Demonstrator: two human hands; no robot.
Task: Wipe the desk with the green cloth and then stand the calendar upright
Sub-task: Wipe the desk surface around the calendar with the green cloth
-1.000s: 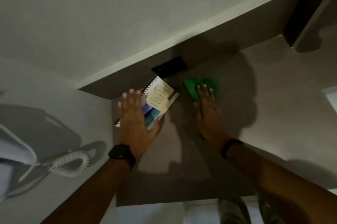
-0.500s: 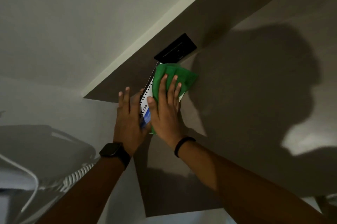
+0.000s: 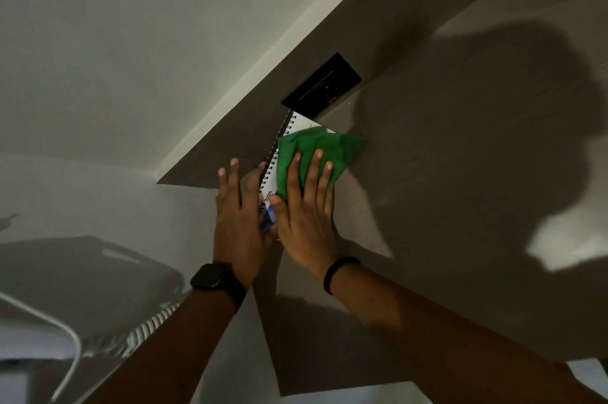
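A white spiral-bound calendar [image 3: 268,188] sits tilted on edge at the desk's back left corner, between my two hands. My left hand [image 3: 238,219] presses flat against its back, fingers spread. My right hand [image 3: 307,212] lies flat on the green cloth [image 3: 320,146], which covers most of the calendar's front face. Only the wire spine, a top corner and a strip with blue print show. The grey desk [image 3: 460,206] lies in deep shadow.
A black wall socket plate [image 3: 320,86] is mounted right behind the calendar. A white side panel [image 3: 115,212] borders the desk on the left. A coiled white cord [image 3: 149,328] and a white cable lie at the lower left. The desk's front edge runs along the bottom.
My right hand slid the cloth left from the desk surface onto the calendar's face. The calendar rose from lying flat to standing tilted between both hands. The view has moved closer.
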